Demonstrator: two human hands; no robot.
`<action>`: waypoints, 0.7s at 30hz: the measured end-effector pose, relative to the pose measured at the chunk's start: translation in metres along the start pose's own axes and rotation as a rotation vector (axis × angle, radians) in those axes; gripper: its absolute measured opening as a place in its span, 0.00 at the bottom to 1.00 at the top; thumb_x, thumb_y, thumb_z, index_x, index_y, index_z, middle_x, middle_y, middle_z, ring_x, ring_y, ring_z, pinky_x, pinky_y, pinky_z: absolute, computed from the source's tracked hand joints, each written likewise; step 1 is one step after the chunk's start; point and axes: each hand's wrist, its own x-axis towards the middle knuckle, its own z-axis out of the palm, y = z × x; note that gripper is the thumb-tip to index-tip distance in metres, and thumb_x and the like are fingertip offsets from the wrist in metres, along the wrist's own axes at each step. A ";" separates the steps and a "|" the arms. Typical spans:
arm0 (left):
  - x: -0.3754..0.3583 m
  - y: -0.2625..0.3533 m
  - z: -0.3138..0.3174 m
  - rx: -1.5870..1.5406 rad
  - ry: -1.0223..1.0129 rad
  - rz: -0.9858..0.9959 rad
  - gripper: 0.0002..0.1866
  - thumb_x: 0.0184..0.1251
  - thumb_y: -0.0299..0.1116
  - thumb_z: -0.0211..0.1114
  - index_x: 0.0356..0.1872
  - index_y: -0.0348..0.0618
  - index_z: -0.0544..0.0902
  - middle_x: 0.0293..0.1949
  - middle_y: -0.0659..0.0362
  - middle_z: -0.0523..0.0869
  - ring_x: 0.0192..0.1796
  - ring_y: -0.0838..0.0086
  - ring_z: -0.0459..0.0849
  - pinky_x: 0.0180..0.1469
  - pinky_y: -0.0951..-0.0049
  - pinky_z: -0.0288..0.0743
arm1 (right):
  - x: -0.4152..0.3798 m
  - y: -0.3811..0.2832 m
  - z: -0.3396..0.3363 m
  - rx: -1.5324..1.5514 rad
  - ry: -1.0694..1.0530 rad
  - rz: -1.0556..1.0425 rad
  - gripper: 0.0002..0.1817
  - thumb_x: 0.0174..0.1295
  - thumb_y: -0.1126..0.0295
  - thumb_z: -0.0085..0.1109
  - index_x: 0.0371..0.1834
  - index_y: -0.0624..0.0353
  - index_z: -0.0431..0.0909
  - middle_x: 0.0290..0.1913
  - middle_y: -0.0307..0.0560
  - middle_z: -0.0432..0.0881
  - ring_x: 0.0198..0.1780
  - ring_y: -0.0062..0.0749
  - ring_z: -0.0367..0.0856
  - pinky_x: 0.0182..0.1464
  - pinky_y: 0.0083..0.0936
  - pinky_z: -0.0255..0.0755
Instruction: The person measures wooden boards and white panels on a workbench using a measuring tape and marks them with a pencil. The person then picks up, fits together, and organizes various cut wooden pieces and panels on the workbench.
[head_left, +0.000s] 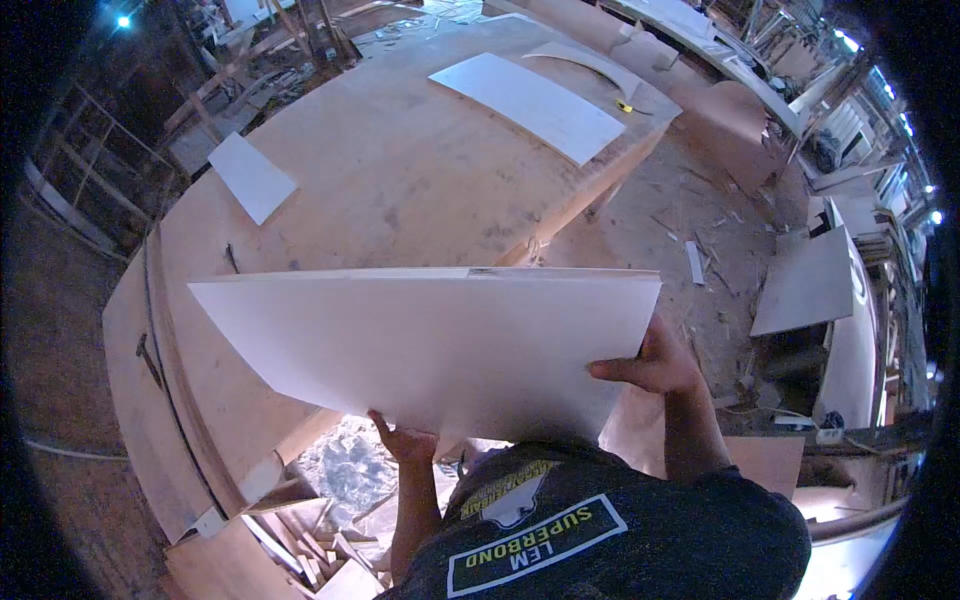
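A large pale panel (420,345) is held tilted in front of my body, its long straight edge facing away from me. My right hand (655,362) grips its right end, with the thumb on the near face and the other fingers hidden behind. At the lower left edge, my left hand (405,438) supports the panel from below, thumb up against it and its other fingers partly hidden. Beyond the panel stands a big wooden worktable (370,180). On it lie a white rectangular board (530,105) and a smaller white piece (252,178).
A curved strip (590,65) and a yellow tool (624,106) lie at the table's far right corner. A hammer (150,360) and a dark cable are on the left. Wood scraps (310,545) sit below left; boards (805,280) lean at the right above a littered floor.
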 end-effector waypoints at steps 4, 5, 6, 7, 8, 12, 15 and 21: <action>0.026 -0.052 0.017 -0.086 -0.081 0.002 0.41 0.68 0.62 0.61 0.74 0.47 0.65 0.72 0.51 0.69 0.73 0.51 0.66 0.73 0.39 0.57 | 0.031 0.031 -0.075 0.092 -0.016 0.012 0.36 0.52 0.76 0.76 0.67 0.61 0.72 0.60 0.45 0.81 0.62 0.34 0.76 0.66 0.36 0.69; 0.036 -0.071 0.021 -0.060 -0.085 0.015 0.40 0.68 0.62 0.62 0.73 0.47 0.66 0.71 0.51 0.70 0.72 0.51 0.67 0.73 0.40 0.58 | 0.045 0.041 -0.099 0.124 -0.022 0.014 0.38 0.51 0.77 0.76 0.68 0.61 0.71 0.60 0.46 0.81 0.63 0.35 0.76 0.67 0.37 0.68; 0.049 -0.094 0.026 -0.043 -0.102 0.053 0.39 0.69 0.59 0.62 0.73 0.47 0.66 0.71 0.51 0.71 0.72 0.51 0.67 0.73 0.41 0.59 | 0.062 0.053 -0.129 0.155 -0.014 0.045 0.39 0.50 0.78 0.76 0.69 0.61 0.70 0.61 0.46 0.80 0.63 0.36 0.76 0.67 0.37 0.68; 0.057 -0.117 0.034 -0.022 -0.113 0.089 0.37 0.70 0.56 0.62 0.73 0.46 0.66 0.71 0.50 0.71 0.72 0.52 0.67 0.73 0.42 0.59 | 0.078 0.070 -0.158 0.190 -0.004 0.082 0.41 0.49 0.79 0.76 0.69 0.61 0.69 0.61 0.47 0.80 0.64 0.37 0.76 0.68 0.38 0.67; 0.061 -0.133 0.040 0.008 -0.114 0.120 0.35 0.72 0.54 0.62 0.73 0.45 0.66 0.70 0.50 0.71 0.72 0.52 0.68 0.74 0.42 0.59 | 0.090 0.090 -0.183 0.233 0.010 0.128 0.42 0.48 0.79 0.76 0.70 0.61 0.68 0.62 0.47 0.79 0.64 0.39 0.75 0.68 0.39 0.67; 0.099 -0.169 0.072 0.130 0.130 0.150 0.28 0.73 0.38 0.62 0.70 0.39 0.68 0.67 0.49 0.75 0.68 0.52 0.73 0.73 0.46 0.64 | 0.159 0.172 -0.272 0.456 0.022 0.245 0.38 0.50 0.75 0.72 0.67 0.65 0.68 0.58 0.51 0.80 0.59 0.42 0.80 0.62 0.40 0.74; 0.137 -0.171 0.129 0.328 0.108 0.246 0.26 0.71 0.30 0.62 0.68 0.37 0.69 0.63 0.49 0.77 0.65 0.54 0.77 0.69 0.49 0.72 | 0.194 0.226 -0.299 0.610 0.079 0.361 0.36 0.52 0.72 0.70 0.67 0.65 0.68 0.59 0.53 0.80 0.59 0.45 0.80 0.62 0.42 0.75; 0.233 -0.131 0.264 0.745 0.336 0.298 0.22 0.62 0.23 0.67 0.57 0.30 0.73 0.51 0.49 0.82 0.55 0.59 0.83 0.61 0.59 0.78 | 0.234 0.324 -0.280 0.976 0.111 0.573 0.29 0.61 0.67 0.68 0.64 0.62 0.71 0.60 0.54 0.80 0.60 0.47 0.79 0.63 0.47 0.74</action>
